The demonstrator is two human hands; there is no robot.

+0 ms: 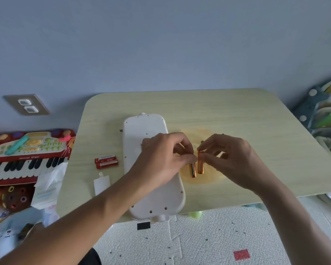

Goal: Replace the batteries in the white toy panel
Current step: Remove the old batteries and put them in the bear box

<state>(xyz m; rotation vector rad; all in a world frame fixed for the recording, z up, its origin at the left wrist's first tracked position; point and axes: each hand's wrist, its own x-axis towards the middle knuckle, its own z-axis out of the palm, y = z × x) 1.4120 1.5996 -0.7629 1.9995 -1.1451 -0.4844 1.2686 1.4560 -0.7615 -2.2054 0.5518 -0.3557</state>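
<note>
Batteries of copper-and-black finish are held above the pale wooden table (237, 115), one in each hand, side by side and close to touching. The left battery (192, 170) is pinched near its top end between thumb and fingertips of the left hand (161, 159), closed on it; the right battery (200, 162) is gripped likewise near its top by the right hand (231, 159), and hangs roughly upright. Both are seen over a faint yellowish round patch (204, 178) on the tabletop, just right of the white toy panel (141, 131). The panel is laid back-side up, lengthwise from the far middle of the table to its near edge, with small screw holes visible; its middle is covered by the left hand and forearm, so the compartment cannot be assessed. Two red batteries (106, 161) are lying together on the table to the left of the panel, apart from it. A small white cover piece (101, 183) is lying nearer, also left of the panel. A red toy keyboard (27, 155) is noted beyond the table's left edge.
</note>
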